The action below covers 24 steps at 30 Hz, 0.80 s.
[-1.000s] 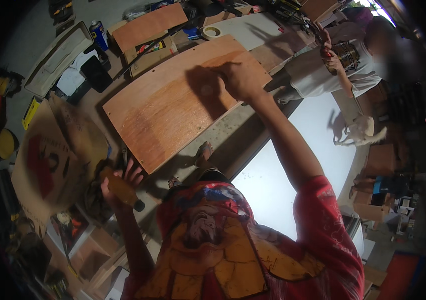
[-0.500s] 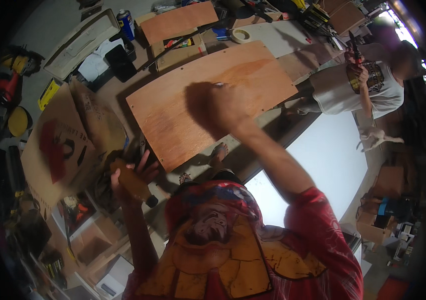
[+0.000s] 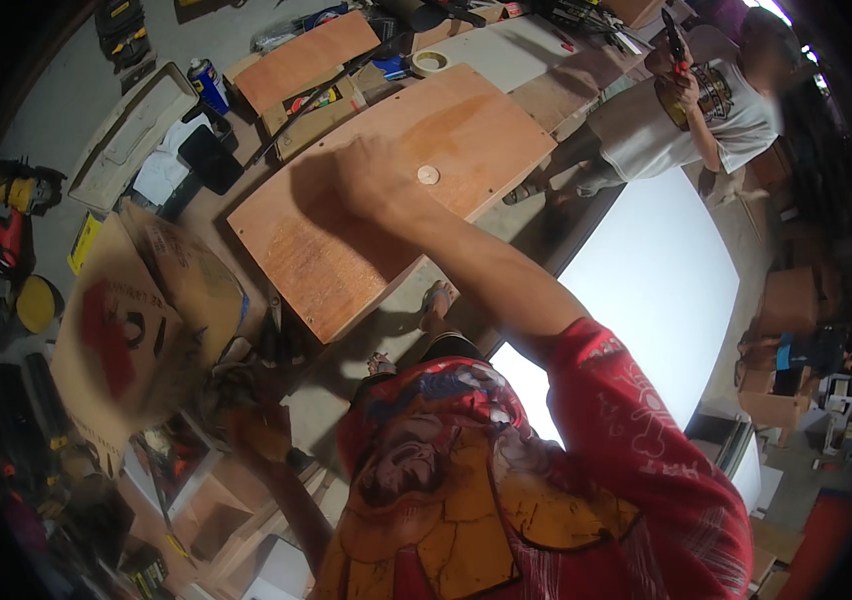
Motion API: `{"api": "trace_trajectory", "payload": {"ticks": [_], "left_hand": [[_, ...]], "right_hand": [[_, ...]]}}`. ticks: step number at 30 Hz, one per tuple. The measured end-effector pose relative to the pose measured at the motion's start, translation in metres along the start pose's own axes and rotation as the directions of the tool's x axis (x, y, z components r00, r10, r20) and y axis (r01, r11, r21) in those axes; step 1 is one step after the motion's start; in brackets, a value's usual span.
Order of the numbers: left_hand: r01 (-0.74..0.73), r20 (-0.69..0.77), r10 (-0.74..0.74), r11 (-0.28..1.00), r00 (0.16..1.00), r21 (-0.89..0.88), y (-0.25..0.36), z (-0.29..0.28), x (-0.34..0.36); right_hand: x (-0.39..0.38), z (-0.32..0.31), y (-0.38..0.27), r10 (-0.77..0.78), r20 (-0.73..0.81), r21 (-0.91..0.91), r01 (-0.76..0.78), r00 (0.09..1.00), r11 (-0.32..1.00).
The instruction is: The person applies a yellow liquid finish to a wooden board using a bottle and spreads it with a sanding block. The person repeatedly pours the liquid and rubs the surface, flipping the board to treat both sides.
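Note:
A reddish-brown plywood panel (image 3: pixel 476 110) with small dark screw holes along its edges lies before me. Part of its near left surface looks wet and shiny. My right hand (image 3: pixel 371 180) is over the panel's left half, fingers curled down; what they hold, if anything, is hidden. A pale round disc-like spot (image 3: pixel 428 175) shows on the panel to the right of that hand. Low on the left, my left hand (image 3: pixel 251 415) is wrapped round a brown bottle (image 3: pixel 268 440) with a dark cap; this area is dim and blurred.
A cardboard box (image 3: pixel 126 330) stands at left. Beyond the panel are a blue spray can (image 3: pixel 208 85), a masking tape roll (image 3: pixel 430 61) and a curved plywood piece (image 3: pixel 306 60). At right, a person (image 3: pixel 696 110) holds a red-and-black tool beside a large white sheet (image 3: pixel 646 290).
My right hand has moved left across the panel, uncovering the pale round spot. My left hand has gone lower with the bottle. The whole view has shifted slightly.

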<state>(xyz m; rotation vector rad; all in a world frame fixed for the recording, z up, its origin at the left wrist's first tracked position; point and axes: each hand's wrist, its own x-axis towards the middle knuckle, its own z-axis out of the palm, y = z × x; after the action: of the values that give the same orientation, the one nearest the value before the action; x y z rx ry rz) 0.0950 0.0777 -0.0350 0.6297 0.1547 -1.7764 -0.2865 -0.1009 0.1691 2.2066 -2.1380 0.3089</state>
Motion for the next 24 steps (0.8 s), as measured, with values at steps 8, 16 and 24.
{"api": "trace_trajectory", "payload": {"ticks": [8,16,24], "left_hand": [[-0.055,0.158,0.090,0.975,0.983,-0.215,-0.013,0.041,-0.002],[-0.311,0.460,0.236,0.946,0.856,0.095,-0.042,0.140,0.018],[-0.156,0.560,0.175,0.984,0.810,-0.081,-0.058,0.243,0.063]], "right_hand": [[-0.132,-0.011,-0.047,-0.373,0.223,0.333,0.289,0.901,0.898],[-0.105,-0.005,0.037,0.287,0.161,-0.183,-0.257,0.944,0.949],[-0.109,-0.033,0.064,0.008,0.091,0.683,-0.068,0.996,0.727]]}}
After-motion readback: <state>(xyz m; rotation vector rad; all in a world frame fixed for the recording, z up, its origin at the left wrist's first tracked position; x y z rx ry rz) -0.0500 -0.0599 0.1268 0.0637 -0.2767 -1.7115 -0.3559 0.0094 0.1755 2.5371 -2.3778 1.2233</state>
